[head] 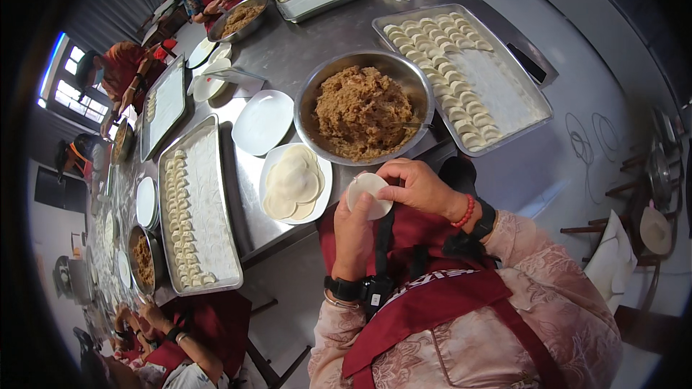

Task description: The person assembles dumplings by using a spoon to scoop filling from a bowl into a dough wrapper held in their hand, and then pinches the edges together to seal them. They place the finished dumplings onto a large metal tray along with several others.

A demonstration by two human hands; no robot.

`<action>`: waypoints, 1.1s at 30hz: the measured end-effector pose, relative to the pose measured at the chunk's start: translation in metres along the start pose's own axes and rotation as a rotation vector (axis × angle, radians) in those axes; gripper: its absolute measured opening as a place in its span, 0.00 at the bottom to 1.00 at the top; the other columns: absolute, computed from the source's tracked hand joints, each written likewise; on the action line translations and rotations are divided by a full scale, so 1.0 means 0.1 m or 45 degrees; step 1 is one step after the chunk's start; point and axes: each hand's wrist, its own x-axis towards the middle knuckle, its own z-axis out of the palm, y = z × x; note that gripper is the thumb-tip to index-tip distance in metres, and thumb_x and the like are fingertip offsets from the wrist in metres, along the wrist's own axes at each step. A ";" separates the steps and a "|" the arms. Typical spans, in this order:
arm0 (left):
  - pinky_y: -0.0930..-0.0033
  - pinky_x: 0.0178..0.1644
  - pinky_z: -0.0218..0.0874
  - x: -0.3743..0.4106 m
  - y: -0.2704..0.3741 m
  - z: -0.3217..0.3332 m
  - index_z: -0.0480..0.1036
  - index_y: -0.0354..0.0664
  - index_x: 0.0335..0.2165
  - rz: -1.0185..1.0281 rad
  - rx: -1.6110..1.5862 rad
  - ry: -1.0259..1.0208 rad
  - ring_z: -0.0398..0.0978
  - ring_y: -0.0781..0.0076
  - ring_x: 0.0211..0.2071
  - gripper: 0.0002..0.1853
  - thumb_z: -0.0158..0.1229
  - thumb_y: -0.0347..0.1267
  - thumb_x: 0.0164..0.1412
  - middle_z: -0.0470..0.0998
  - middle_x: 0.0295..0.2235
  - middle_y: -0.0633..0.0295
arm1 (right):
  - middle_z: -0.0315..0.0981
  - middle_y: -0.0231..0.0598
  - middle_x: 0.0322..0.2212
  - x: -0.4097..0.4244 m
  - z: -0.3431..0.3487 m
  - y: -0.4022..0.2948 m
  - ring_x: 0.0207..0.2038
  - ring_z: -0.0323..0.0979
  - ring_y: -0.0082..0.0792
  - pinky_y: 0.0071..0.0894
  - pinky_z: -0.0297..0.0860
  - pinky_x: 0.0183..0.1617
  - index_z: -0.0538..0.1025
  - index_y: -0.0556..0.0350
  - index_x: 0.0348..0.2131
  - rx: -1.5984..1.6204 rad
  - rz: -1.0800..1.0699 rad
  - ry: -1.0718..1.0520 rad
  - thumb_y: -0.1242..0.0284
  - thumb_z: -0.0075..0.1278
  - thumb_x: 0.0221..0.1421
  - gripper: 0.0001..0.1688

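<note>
A round dumpling wrapper (pixel 373 189) is held between my two hands, just in front of the table edge. My left hand (pixel 351 227) supports it from below with the thumb across its face. The fingers of my right hand (pixel 413 186) pinch its right edge. Directly beyond is a large steel bowl (pixel 304 119) heaped with brown minced filling (pixel 362 108); a utensil handle (pixel 416 125) sticks out at its right. Left of my hands, a stack of wrappers (pixel 292 181) lies on a white square plate (pixel 326 194).
To the right, a metal tray (pixel 508 97) carries rows of folded dumplings (pixel 454 86). Another dumpling tray (pixel 216 227) lies left, beside an empty white plate (pixel 263 121). Co-workers (pixel 184 329) in red aprons stand around the steel table (pixel 270 65). Stacked chairs (pixel 643 227) stand at far right.
</note>
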 end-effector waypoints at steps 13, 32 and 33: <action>0.68 0.51 0.55 0.01 -0.08 -0.07 0.60 0.36 0.51 -0.220 -0.594 -0.254 0.63 0.67 0.51 0.27 0.34 0.48 0.65 0.67 0.49 0.60 | 0.72 0.41 0.27 -0.01 0.08 -0.16 0.31 0.69 0.43 0.31 0.66 0.34 0.74 0.58 0.29 -0.390 -0.333 0.044 0.74 0.55 0.44 0.08; 0.58 0.50 0.63 -0.01 -0.08 -0.04 0.61 0.33 0.47 -0.247 -0.376 0.242 0.70 0.60 0.45 0.18 0.47 0.26 0.58 0.70 0.44 0.53 | 0.73 0.45 0.20 0.49 -0.69 0.53 0.27 0.73 0.48 0.43 0.68 0.27 0.75 0.55 0.20 -1.391 0.006 0.016 0.76 0.47 0.41 0.05; 0.58 0.50 0.63 -0.02 -0.08 -0.06 0.61 0.33 0.48 -0.239 -0.394 0.252 0.69 0.60 0.45 0.18 0.47 0.27 0.58 0.70 0.44 0.54 | 0.73 0.46 0.20 0.53 -0.70 0.52 0.27 0.73 0.48 0.43 0.69 0.28 0.75 0.55 0.20 -1.408 0.010 -0.012 0.76 0.47 0.42 0.05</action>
